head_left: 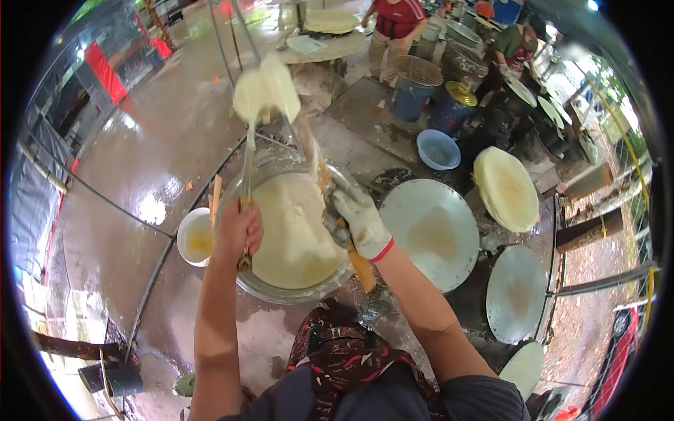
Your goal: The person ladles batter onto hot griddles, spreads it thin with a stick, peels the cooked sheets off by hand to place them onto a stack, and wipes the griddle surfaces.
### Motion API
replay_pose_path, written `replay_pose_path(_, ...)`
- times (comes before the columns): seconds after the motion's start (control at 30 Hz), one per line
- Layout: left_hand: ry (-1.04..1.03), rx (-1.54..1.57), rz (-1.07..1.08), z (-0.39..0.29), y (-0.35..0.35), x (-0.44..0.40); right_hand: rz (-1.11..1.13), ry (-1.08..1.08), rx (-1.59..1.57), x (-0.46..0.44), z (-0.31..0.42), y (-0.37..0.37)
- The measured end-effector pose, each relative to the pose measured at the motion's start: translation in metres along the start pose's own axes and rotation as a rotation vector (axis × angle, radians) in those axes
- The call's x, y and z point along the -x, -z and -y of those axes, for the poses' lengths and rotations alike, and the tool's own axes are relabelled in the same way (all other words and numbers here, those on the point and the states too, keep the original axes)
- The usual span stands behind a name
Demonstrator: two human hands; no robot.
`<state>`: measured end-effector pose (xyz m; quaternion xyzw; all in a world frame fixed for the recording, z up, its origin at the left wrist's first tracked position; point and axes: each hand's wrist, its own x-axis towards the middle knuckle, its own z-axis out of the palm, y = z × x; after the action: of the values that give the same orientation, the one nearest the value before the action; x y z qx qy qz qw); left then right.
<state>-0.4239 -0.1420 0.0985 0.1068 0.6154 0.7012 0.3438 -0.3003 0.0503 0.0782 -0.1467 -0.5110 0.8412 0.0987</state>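
Note:
My left hand, bare, is wrapped round the long handle of a ladle, held up over a large metal basin of pale batter. My right hand wears a dirty whitish glove with a red cuff. It grips a wooden-handled paddle, whose upper part is smeared with batter. Above the basin's far rim, two rounded, batter-coated heads meet or overlap; they are blurred, and I cannot tell exactly which belongs to which tool. A white bucket with yellow liquid stands left of the basin.
Right of the basin are round griddles and a stack of flat pale rounds. A blue bowl and blue drums stand farther off. Two people are at the back. The floor is wet.

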Motion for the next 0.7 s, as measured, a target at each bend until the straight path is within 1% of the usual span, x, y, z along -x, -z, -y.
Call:
replay_pose_path(0.03,0.066,-0.05,-0.02,0.015,-0.007,0.014,-0.074,-0.024,0.016,0.02,-0.004,0.008)
replay_pose_path(0.07,0.14,-0.028,0.035,0.03,-0.015,0.028,-0.093,0.016,-0.016,0.036,-0.022,0.029)
replay_pose_path(0.17,0.402,0.081,0.17,0.063,-0.061,0.069,-0.307,-0.04,0.2,0.114,-0.024,0.068)
replay_pose_path(0.2,0.503,0.118,0.215,0.073,-0.082,0.082,-0.375,-0.116,0.226,0.139,-0.028,0.087)
replay_pose_path(0.3,0.768,0.354,0.458,0.109,-0.154,0.113,-0.453,0.042,0.232,0.224,-0.068,0.157)
replay_pose_path(0.33,0.849,0.486,0.506,0.12,-0.182,0.122,-0.567,0.285,0.382,0.245,-0.107,0.189)
replay_pose_path(0.37,0.945,0.61,0.546,0.13,-0.211,0.134,-0.605,0.187,0.533,0.291,-0.098,0.199)
replay_pose_path(0.43,1.162,0.837,0.589,0.146,-0.268,0.149,-0.613,0.039,1.182,0.376,-0.092,0.23)
replay_pose_path(0.53,1.242,0.813,0.687,0.173,-0.345,0.162,-0.758,-0.157,1.088,0.501,-0.096,0.253)
replay_pose_path(0.63,1.227,0.576,0.801,0.19,-0.411,0.174,-0.88,-0.326,0.712,0.58,-0.103,0.263)
replay_pose_path(0.7,1.156,0.471,0.973,0.197,-0.446,0.179,-0.926,-0.285,0.591,0.598,-0.111,0.268)
